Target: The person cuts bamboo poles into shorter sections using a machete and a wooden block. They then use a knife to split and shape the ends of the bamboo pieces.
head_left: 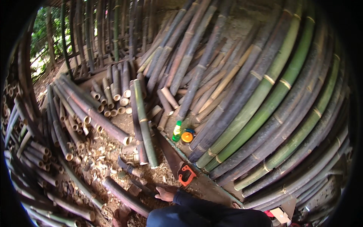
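My right hand [165, 193], in a dark blue sleeve [194, 202], is low in the middle with its fingers pointing left. It seems closed on the near end of a dark, narrow, blade-like tool [142, 187]. Just left of that lies a thick purplish-brown bamboo length [125, 196]. Beyond it rests a curved dark blade with a pale handle [130, 168]. A handsaw with an orange handle [186, 175] lies to the right of my hand. My left hand is not visible; a blurred brown shape [121, 215] at the lower edge may be a bare foot.
Long green and dark bamboo poles [261, 109] slope across the right side. Cut bamboo sections [113, 89] are piled at the back and left. Wood chips [106, 147] cover the ground. A green bottle [177, 131] and a round orange-yellow object [186, 137] stand beside the poles.
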Tool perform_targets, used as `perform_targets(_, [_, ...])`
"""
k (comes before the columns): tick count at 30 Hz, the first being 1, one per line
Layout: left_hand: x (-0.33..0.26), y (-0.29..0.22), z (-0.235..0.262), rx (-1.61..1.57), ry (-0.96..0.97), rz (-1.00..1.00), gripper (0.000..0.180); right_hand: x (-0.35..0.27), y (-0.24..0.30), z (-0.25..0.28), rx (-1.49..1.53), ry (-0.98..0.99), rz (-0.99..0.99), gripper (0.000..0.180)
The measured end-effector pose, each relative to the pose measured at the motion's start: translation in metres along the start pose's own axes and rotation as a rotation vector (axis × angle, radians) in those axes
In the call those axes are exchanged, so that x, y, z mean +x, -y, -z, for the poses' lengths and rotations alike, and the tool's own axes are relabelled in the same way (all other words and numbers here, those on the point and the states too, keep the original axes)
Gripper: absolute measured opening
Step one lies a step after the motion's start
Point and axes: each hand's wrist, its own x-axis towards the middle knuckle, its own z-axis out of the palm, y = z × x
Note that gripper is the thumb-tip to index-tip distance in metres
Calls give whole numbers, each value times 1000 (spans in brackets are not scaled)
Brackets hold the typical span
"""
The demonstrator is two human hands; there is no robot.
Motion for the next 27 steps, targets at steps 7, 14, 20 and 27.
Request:
perform_targets(7, [20, 82, -12, -520, 204, -79, 64, -59, 67, 270, 230, -868, -151, 44])
perform_targets(14, [89, 19, -33, -30, 99, -71, 65, -193, 16, 479, -450, -1819, -412, 45])
perform_targets(20, [110, -40, -37, -33, 117, -64, 66, -305, -87, 581, -490, -2169, -627, 57])
perform_targets(27, [114, -51, -32, -16, 109, -37, 67, -344, -187, 588, 138, -1915, -813, 73])
